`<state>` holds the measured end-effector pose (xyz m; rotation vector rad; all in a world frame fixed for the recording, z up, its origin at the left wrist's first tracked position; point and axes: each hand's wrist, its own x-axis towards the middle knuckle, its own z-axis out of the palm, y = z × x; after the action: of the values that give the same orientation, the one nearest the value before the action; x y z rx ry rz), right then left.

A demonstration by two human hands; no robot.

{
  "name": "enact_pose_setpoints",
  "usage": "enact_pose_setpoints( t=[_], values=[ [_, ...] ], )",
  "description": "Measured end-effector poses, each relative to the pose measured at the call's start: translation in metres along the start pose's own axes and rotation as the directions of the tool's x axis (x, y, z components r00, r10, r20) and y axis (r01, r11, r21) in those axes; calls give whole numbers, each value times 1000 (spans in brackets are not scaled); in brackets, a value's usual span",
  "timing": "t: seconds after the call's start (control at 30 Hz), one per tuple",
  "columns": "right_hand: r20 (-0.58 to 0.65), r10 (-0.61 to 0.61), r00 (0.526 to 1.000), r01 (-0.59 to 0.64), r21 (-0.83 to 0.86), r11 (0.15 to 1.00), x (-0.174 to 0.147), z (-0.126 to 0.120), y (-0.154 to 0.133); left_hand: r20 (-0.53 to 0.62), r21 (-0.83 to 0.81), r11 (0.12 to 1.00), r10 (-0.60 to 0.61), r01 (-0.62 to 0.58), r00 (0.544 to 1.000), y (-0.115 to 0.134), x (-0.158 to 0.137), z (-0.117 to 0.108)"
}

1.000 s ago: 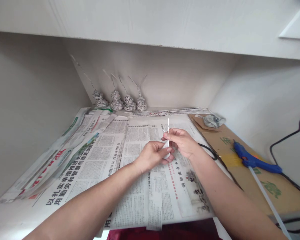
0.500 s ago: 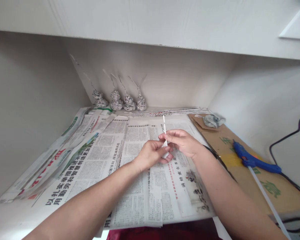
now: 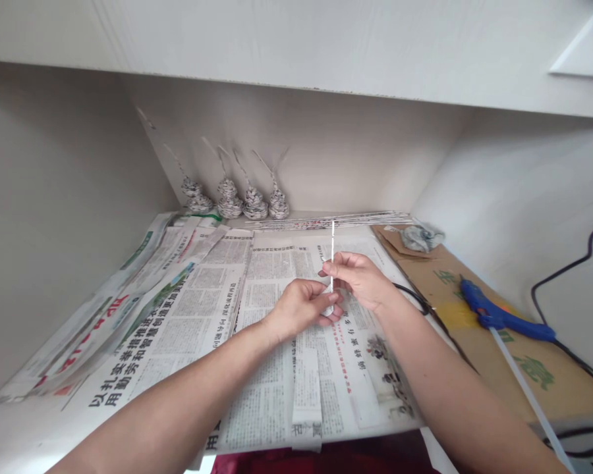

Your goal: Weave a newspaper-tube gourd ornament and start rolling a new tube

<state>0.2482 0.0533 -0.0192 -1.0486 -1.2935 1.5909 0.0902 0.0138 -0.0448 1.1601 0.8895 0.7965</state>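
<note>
A thin white rolled paper stick (image 3: 333,240) stands upright between my two hands, above the newspaper-covered table. My right hand (image 3: 356,280) pinches it with thumb and forefinger partway up. Lower down, my left hand (image 3: 304,303) is closed on the flatter lower end of the same paper. Under the left wrist a loose newspaper strip (image 3: 307,395) lies on the newspaper sheets (image 3: 271,316). The fingers hide part of the paper.
Several gourd-shaped woven paper pieces (image 3: 230,201) stand at the back left, beside long thin paper sticks (image 3: 326,222). On the right, a blue glue gun (image 3: 504,319) with a black cord rests on cardboard (image 3: 504,388), near a crumpled grey wad (image 3: 420,238). A white overhang (image 3: 296,46) crosses above.
The paper stick has shifted slightly right and stands straighter, with a little more showing above my right hand. My hands stay close together, their grip much the same.
</note>
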Motion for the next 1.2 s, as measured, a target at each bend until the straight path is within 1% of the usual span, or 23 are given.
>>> enact_pose_setpoints(
  t=[0.1, 0.13, 0.27, 0.37, 0.43, 0.5, 0.6, 0.7, 0.77, 0.93, 1.07, 1.13, 1.2],
  values=[
    [91, 29, 995, -26, -36, 999, 0, 0, -1, -19, -9, 1000, -17, 17, 1000, 1, 0, -1],
    [97, 28, 995, -24, -42, 999, 0, 0, -1, -26, -7, 1000, -20, 20, 999, 1, 0, -1],
    [-21, 0, 1000, 0, -5, 1000, 1, 0, 1, 0, 42, 999, 0, 0, 1000, -1, 0, 0],
    [-23, -18, 1000, 18, -3, 1000, 3, -2, 1, 18, 67, 998, -4, 3, 1000, 0, -2, 1],
    [-39, -69, 997, 69, 15, 997, 4, -6, -2, 48, 103, 994, -27, 22, 998, 2, -3, 1],
    [-87, -118, 989, 123, 52, 991, 5, -10, -6, 109, 146, 989, -54, 38, 993, 3, -5, 2],
    [-178, -136, 975, 155, 95, 983, 7, -15, -10, 181, 187, 981, -96, 61, 979, 5, -7, 2],
    [-235, -131, 963, 161, 114, 980, 8, -20, -11, 188, 201, 974, -139, 100, 972, 7, -8, 3],
    [-222, -141, 965, 170, 116, 979, 8, -23, -11, 188, 202, 973, -151, 113, 970, 8, -9, 3],
    [-136, -174, 975, 190, 115, 975, 5, -27, -15, 184, 186, 975, -159, 125, 970, 9, -9, 4],
    [-68, -134, 989, 140, 94, 986, 3, -24, -18, 174, 168, 978, -154, 125, 973, 9, -8, 3],
    [-84, -117, 990, 122, 60, 991, 3, -23, -17, 173, 164, 979, -150, 122, 973, 8, -8, 2],
    [-127, -124, 984, 131, 44, 990, 4, -23, -15, 173, 160, 979, -151, 123, 973, 8, -8, 2]
  ],
)
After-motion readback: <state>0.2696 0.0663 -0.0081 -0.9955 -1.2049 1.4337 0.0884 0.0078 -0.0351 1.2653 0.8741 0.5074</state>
